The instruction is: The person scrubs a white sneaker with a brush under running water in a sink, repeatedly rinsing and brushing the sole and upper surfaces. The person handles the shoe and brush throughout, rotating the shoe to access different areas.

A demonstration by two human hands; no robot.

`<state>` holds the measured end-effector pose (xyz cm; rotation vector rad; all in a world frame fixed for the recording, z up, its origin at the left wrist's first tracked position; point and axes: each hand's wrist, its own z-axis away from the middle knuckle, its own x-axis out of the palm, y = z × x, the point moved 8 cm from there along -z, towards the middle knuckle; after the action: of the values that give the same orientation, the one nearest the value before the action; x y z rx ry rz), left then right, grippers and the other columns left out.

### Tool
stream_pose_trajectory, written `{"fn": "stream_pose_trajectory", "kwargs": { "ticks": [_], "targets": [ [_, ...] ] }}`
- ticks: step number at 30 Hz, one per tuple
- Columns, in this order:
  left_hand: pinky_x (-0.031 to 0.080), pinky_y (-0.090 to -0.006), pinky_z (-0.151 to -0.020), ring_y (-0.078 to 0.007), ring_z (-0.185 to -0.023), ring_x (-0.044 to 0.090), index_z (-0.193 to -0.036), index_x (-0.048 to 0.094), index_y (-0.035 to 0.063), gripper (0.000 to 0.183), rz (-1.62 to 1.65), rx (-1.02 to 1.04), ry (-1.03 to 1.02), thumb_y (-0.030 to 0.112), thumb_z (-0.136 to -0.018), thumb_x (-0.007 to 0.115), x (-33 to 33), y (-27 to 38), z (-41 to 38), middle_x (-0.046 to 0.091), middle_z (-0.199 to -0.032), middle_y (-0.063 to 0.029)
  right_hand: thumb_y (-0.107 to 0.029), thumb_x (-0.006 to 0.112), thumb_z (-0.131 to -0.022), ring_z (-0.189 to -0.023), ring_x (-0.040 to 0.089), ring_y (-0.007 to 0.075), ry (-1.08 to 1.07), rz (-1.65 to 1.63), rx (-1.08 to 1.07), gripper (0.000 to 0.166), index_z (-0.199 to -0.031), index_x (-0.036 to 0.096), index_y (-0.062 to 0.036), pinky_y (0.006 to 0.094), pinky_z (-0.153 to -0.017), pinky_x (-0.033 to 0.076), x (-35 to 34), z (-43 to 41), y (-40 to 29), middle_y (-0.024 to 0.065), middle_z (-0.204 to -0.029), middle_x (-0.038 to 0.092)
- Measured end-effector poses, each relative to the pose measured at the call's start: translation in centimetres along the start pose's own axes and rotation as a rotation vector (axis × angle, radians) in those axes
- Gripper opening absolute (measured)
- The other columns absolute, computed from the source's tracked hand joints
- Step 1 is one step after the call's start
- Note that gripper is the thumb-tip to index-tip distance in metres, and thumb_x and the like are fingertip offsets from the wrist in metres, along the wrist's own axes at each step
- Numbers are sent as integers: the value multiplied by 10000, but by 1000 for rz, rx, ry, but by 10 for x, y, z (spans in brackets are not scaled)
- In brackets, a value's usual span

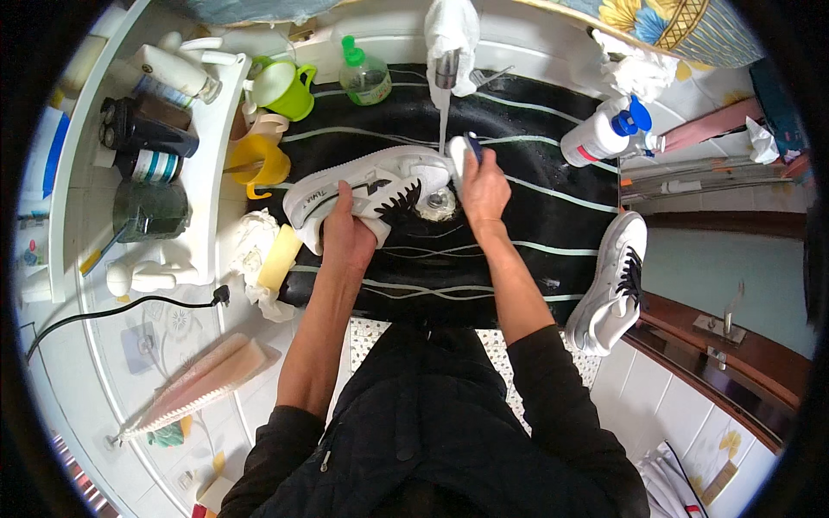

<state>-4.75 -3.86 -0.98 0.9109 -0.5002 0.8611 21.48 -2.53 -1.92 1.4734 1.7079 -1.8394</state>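
My left hand [348, 226] grips a white sneaker [369, 184] with black laces by its heel and collar, over a black sink [388, 265] with wavy white lines. The toe points right, near the stream of water from the faucet [446, 71]. My right hand [484, 193] holds a brush [461, 158] with a white and dark blue body close to the shoe's toe; its bristles cannot be made out. Beneath the shoe's toe lies the drain [436, 204]. The other white sneaker [612, 285] rests at the sink's right edge.
Behind the sink stands a green pump bottle [366, 78]. A green mug [285, 89], a yellow mug [260, 165] and a yellow sponge [280, 258] line the left side. White shelves [223, 162] hold toiletries. At back right is a white bottle with a blue cap [592, 136].
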Motion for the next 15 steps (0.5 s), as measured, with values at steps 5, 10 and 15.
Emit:
{"fn": "stream_pose_trajectory", "kwargs": {
  "ticks": [5, 10, 15],
  "targets": [
    [458, -439, -1104, -284, -1267, 555, -1423, 423, -21, 448, -10, 3, -33, 222, -1064, 536, 6, 6, 10, 548, -1393, -150, -362, 542, -1028, -767, 667, 462, 19, -161, 69, 337, -1081, 584, -32, 548, -673, 514, -23, 12, -10, 255, -848, 681],
    [456, -396, -1097, -248, -1243, 566, -1416, 427, -22, 461, -119, 35, -26, 208, -1046, 578, 9, -6, 7, 558, -1369, -133, -323, 572, -1017, -744, 663, 443, -4, -235, -205, 296, -1122, 604, -48, 527, -649, 525, -24, 33, -71, 232, -820, 660],
    [473, -352, -1060, -199, -1228, 571, -1383, 487, -14, 417, -274, 7, -73, 191, -1037, 596, 0, -7, 7, 590, -1327, -101, -388, 510, -1030, -777, 675, 457, -102, 15, -7, 376, -1032, 575, -17, 553, -660, 528, -3, 2, 1, 271, -824, 680]
  ]
}}
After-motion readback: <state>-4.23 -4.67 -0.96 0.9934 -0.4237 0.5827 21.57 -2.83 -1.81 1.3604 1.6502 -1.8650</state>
